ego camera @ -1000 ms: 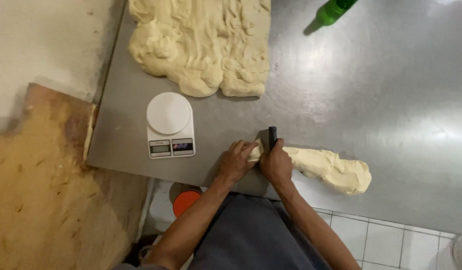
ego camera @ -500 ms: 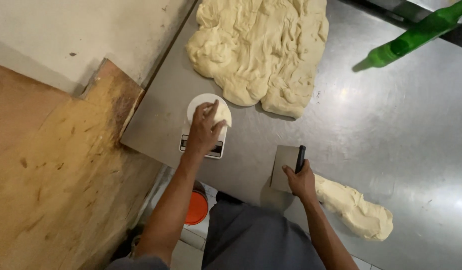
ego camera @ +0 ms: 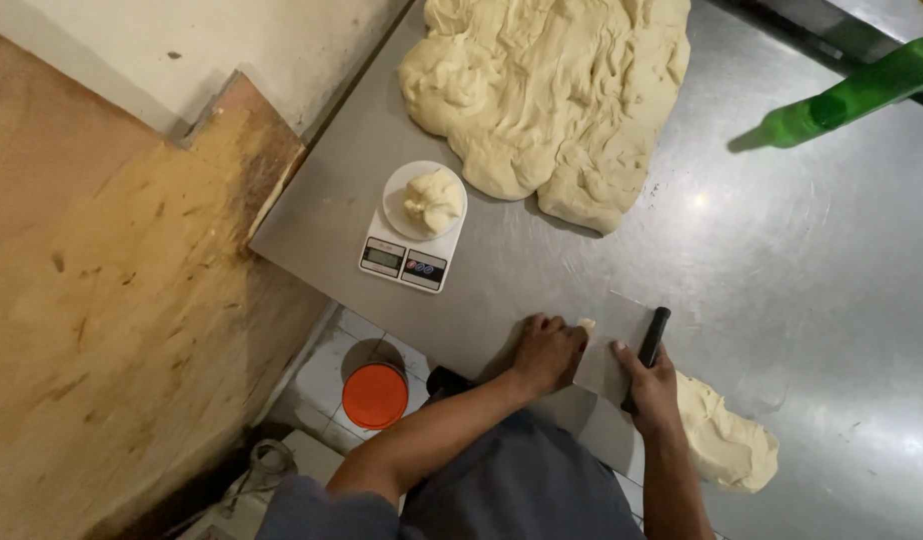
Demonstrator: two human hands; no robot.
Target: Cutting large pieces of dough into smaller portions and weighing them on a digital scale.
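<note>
My right hand (ego camera: 649, 385) grips the bench scraper (ego camera: 621, 350) by its black handle; my left hand (ego camera: 547, 352) is curled over the dough end at the blade. One portion (ego camera: 433, 200) sits on the scale (ego camera: 409, 262). Dough log (ego camera: 726, 440) just right of my wrist, uncut; big mass (ego camera: 556, 95) untouched, well apart.

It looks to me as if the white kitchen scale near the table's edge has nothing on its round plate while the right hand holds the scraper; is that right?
Not quite. In the head view the kitchen scale carries a small dough piece on its plate. The rest holds: the right hand holds the scraper.
</note>
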